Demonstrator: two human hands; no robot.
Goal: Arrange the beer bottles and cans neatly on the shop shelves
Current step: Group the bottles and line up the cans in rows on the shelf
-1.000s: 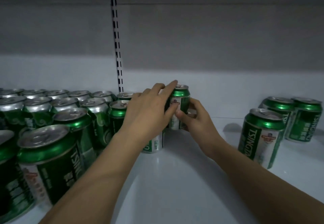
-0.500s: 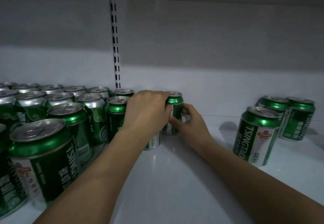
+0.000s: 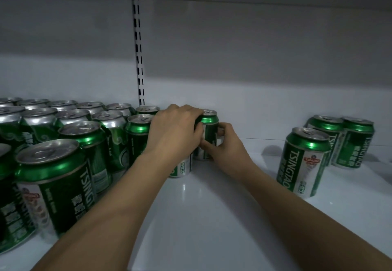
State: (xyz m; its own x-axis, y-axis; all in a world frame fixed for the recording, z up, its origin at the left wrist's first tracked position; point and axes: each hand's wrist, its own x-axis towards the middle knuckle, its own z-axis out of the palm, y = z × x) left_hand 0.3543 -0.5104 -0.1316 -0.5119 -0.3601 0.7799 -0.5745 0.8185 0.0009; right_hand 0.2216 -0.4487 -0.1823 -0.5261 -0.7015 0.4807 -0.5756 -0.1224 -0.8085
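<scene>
Green Tsingtao can stands upright at the shelf back, at the right end of the packed rows; the left hand curls over its top, the right hand pinches its side; three stray cans wait rightward, nearer the right hand.

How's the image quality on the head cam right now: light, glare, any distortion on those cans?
Head view: dim overall, upper back wall in shadow; soft glare on the white shelf and can shoulders; wide-angle bulge swells the nearest left can; focus fair, both hands readable on the back can.
</scene>
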